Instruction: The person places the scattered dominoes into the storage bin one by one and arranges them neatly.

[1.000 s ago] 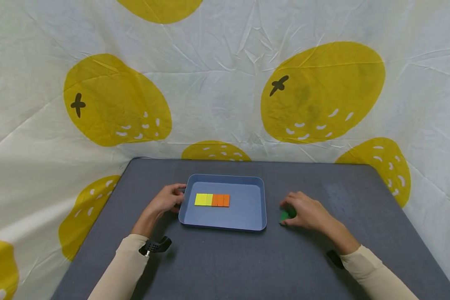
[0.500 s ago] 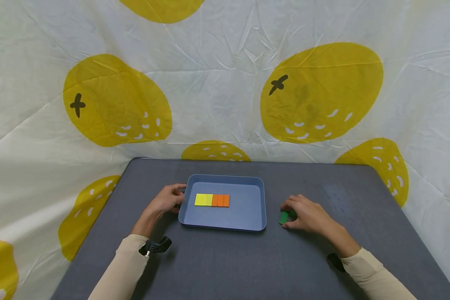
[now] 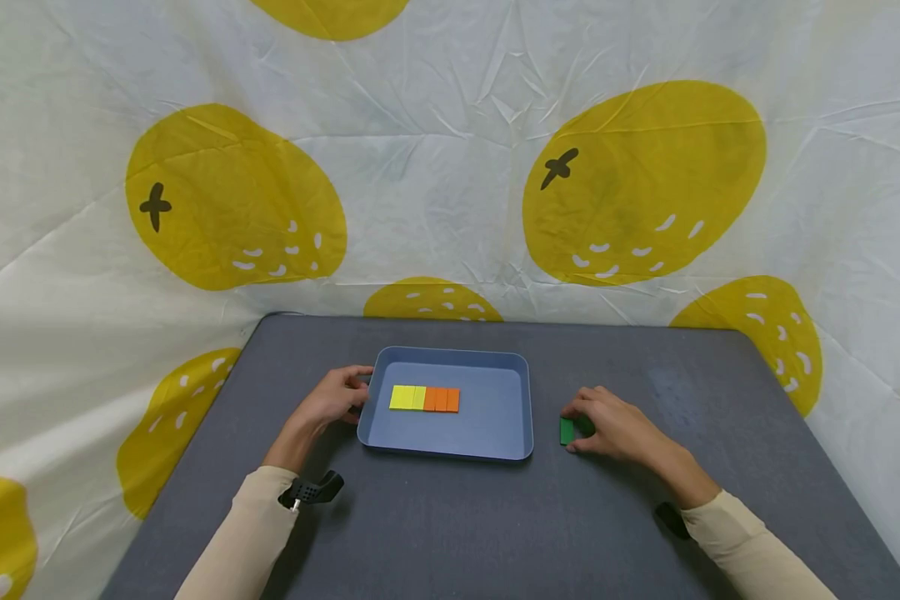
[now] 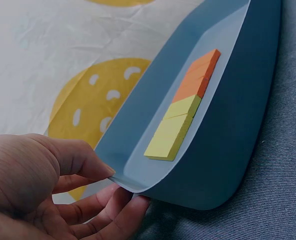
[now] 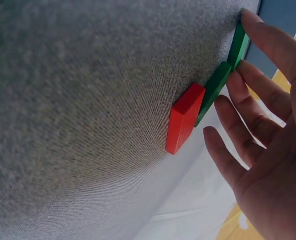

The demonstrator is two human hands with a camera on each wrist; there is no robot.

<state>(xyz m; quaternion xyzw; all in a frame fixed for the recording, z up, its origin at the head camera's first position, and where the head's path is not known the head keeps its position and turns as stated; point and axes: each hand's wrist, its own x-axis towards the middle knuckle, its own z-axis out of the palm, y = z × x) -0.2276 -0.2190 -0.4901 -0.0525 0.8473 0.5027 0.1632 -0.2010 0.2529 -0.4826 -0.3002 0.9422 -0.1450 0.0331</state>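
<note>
Green tile (image 3: 567, 432) turned straighter, pinched in right hand (image 3: 613, 425), left hand (image 3: 334, 398) pinching blue tray (image 3: 491, 425) rim.

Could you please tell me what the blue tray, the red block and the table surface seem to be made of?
Blue tray: probably matte plastic, from its thin, smooth, evenly coloured walls, though coated metal is possible.
Red block: perhaps painted wood or plastic, with smooth faces and even colour.
Table surface: apparently dull woven fabric, from its fine ribbed texture.
</note>
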